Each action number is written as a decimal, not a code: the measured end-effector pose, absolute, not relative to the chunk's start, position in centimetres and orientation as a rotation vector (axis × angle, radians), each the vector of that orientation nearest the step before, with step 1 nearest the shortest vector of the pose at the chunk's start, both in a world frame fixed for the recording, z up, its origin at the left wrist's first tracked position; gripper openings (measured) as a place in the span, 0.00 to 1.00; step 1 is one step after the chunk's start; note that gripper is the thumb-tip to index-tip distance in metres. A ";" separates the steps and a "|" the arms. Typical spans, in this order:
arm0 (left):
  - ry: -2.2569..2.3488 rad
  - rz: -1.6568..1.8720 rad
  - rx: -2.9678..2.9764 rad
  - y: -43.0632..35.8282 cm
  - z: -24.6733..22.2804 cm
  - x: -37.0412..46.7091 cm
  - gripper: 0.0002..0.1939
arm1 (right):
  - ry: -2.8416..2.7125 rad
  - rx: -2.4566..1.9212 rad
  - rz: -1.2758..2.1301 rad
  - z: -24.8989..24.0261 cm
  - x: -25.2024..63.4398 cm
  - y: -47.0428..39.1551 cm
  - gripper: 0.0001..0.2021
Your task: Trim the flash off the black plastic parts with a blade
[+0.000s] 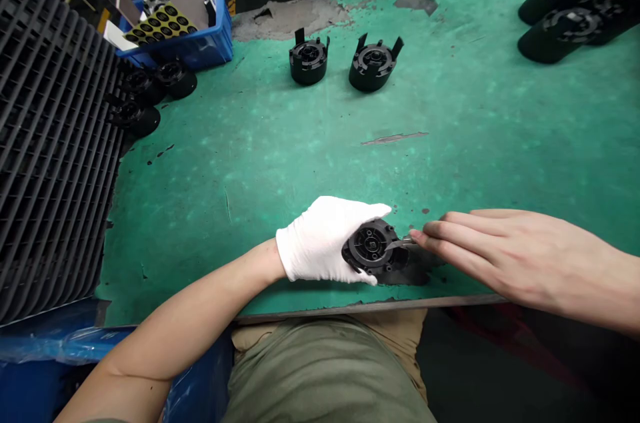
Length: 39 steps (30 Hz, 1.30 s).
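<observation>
Black part: face up, near the front edge of the green bench.
Left hand: gloved, grasping the part's rim.
Right hand: pinching a metal tool — its tip at the part's face.
Care: brace firmly; keep tip clear of glove.

The left hand hides one side of the part. The right hand covers the tool's back end. The left edge crops the rack
</observation>
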<state>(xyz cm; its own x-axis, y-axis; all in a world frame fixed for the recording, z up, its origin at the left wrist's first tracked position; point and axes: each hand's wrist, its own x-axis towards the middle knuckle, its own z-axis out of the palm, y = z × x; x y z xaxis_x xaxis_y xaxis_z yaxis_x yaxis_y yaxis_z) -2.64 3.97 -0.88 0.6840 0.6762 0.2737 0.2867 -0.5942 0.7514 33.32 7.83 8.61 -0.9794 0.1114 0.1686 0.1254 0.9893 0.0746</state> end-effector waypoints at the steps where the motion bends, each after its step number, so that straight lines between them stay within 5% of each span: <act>1: 0.746 0.708 2.195 4.0 -0.7 -2.6 0.60 | -2.997 -0.192 -0.058 8.5 33.6 8.1 0.30; 13: 0.751 0.653 2.168 4.1 0.0 -2.6 0.59 | -3.039 -0.424 0.716 8.6 33.3 11.1 0.27; 18: 0.721 0.705 2.168 3.9 -0.2 -2.6 0.59 | -2.985 -0.427 0.856 9.1 33.3 12.7 0.40; 27: 0.878 0.698 2.164 3.7 -0.2 -1.6 0.53 | -2.732 -0.920 0.194 8.0 36.0 7.0 0.13; 32: 1.023 0.826 2.112 3.0 -1.1 -1.3 0.56 | -2.493 -1.353 0.280 5.9 35.2 1.9 0.15; 39: 1.128 1.009 2.184 1.9 -2.6 -2.5 0.58 | -2.402 -1.198 0.422 4.8 31.1 -4.0 0.17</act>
<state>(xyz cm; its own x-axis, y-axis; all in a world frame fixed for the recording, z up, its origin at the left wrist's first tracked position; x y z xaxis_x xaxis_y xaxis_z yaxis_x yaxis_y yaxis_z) -2.45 1.88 -2.65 0.3884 0.8347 0.3905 0.4810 -0.5451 0.6867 31.09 -3.99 4.85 -0.5397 0.8090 0.2328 0.6812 0.5822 -0.4439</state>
